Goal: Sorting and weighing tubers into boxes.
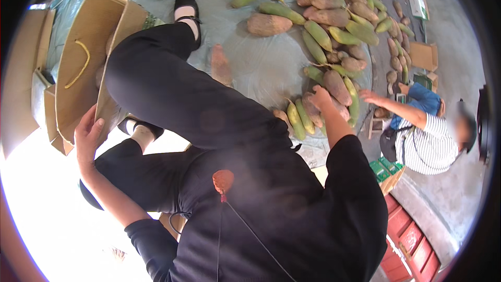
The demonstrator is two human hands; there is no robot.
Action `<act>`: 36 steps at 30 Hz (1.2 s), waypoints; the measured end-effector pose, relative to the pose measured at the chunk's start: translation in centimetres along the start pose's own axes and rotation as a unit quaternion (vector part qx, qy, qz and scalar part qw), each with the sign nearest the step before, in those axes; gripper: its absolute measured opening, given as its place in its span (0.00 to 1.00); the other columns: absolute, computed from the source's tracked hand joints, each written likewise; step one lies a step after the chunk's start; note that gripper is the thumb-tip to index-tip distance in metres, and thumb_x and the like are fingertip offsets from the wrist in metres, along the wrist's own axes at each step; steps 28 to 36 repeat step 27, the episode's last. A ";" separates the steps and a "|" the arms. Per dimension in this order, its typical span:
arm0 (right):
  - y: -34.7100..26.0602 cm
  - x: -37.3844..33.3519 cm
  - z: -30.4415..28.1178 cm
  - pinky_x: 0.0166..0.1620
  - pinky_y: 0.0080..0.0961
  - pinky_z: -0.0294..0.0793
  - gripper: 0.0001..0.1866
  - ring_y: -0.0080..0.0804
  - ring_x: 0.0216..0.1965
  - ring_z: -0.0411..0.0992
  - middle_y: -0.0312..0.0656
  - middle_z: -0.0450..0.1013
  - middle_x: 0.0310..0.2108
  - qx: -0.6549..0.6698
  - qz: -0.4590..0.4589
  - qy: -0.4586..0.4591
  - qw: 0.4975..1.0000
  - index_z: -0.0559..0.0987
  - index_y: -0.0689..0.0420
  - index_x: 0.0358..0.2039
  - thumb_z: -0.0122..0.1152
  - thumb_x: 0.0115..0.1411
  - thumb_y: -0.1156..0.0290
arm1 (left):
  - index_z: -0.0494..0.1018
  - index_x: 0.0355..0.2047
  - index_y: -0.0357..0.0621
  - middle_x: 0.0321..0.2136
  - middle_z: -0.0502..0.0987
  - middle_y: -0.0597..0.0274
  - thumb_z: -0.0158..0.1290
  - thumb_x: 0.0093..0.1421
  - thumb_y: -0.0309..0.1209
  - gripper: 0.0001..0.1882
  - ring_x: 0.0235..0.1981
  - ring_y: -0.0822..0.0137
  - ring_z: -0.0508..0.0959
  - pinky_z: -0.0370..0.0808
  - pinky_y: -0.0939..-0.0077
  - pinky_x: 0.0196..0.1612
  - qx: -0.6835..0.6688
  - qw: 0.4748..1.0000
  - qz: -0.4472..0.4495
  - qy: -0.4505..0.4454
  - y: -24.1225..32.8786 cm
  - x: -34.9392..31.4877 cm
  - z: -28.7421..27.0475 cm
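My right hand (320,98) reaches into a pile on the right, its fingers curled over a reddish-brown sweet potato (311,110). Long green radishes (295,119) lie beside it, with a larger sweet potato (337,87) just past my fingers. On the left, my left hand (87,134) rests against the near end of an open cardboard box (86,31), fingers stretched and thumb apart. That box has a yellow cord handle (79,65). Roundish brown shapes show inside, mostly hidden by the wall and my knee.
A single sweet potato (221,65) lies on the plastic sheet (237,52) beyond my leg. More radishes and sweet potatoes spread across the far right. A person in a striped shirt (430,143) sits at the right, one hand (371,97) reaching toward the same pile. Small cartons (422,56) stand behind.
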State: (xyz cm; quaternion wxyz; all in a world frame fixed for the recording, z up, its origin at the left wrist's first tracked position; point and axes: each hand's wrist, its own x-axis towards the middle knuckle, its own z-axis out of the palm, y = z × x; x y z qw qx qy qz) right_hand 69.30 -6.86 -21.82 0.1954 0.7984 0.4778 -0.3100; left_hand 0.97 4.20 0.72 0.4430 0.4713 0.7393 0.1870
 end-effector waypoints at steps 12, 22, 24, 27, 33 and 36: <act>-1.1 -0.9 2.4 0.59 0.42 0.64 0.42 0.49 0.61 0.58 0.50 0.60 0.58 -0.121 0.108 -0.068 0.984 0.60 0.48 0.60 0.69 0.45 0.58 | 0.72 0.50 0.35 0.31 0.76 0.64 0.55 0.52 0.29 0.23 0.29 0.76 0.71 0.70 0.80 0.33 0.033 0.998 -0.045 -0.007 1.1 -0.6 0.7; -4.9 -2.8 2.0 0.54 0.43 0.70 0.41 0.47 0.55 0.65 0.48 0.66 0.51 -0.148 0.130 -0.052 0.979 0.63 0.52 0.51 0.76 0.36 0.67 | 0.75 0.46 0.38 0.34 0.79 0.54 0.60 0.50 0.31 0.22 0.34 0.65 0.78 0.73 0.71 0.42 0.125 0.992 -0.008 0.012 2.4 -1.3 0.5; -5.5 -3.0 1.5 0.53 0.44 0.70 0.42 0.47 0.55 0.65 0.48 0.66 0.51 -0.143 0.100 -0.039 0.984 0.63 0.52 0.50 0.77 0.35 0.67 | 0.74 0.47 0.38 0.39 0.79 0.53 0.60 0.49 0.31 0.23 0.37 0.61 0.78 0.73 0.68 0.44 0.111 0.994 -0.016 0.002 3.1 -1.7 0.3; -7.0 -2.1 0.7 0.54 0.46 0.69 0.43 0.48 0.55 0.64 0.49 0.66 0.50 -0.114 0.049 -0.014 0.992 0.62 0.52 0.50 0.77 0.34 0.68 | 0.74 0.47 0.39 0.45 0.77 0.51 0.61 0.49 0.33 0.24 0.44 0.60 0.77 0.70 0.68 0.50 0.138 0.990 -0.005 -0.002 3.1 -2.2 -0.2; -7.0 -2.1 0.7 0.54 0.46 0.69 0.43 0.48 0.55 0.64 0.49 0.66 0.50 -0.114 0.049 -0.014 0.992 0.62 0.52 0.50 0.77 0.34 0.68 | 0.74 0.47 0.39 0.45 0.77 0.51 0.61 0.49 0.33 0.24 0.44 0.60 0.77 0.70 0.68 0.50 0.138 0.990 -0.005 -0.002 3.1 -2.2 -0.2; -7.0 -2.1 0.7 0.54 0.46 0.69 0.43 0.48 0.55 0.64 0.49 0.66 0.50 -0.114 0.049 -0.014 0.992 0.62 0.52 0.50 0.77 0.34 0.68 | 0.74 0.47 0.39 0.45 0.77 0.51 0.61 0.49 0.33 0.24 0.44 0.60 0.77 0.70 0.68 0.50 0.138 0.990 -0.005 -0.002 3.1 -2.2 -0.2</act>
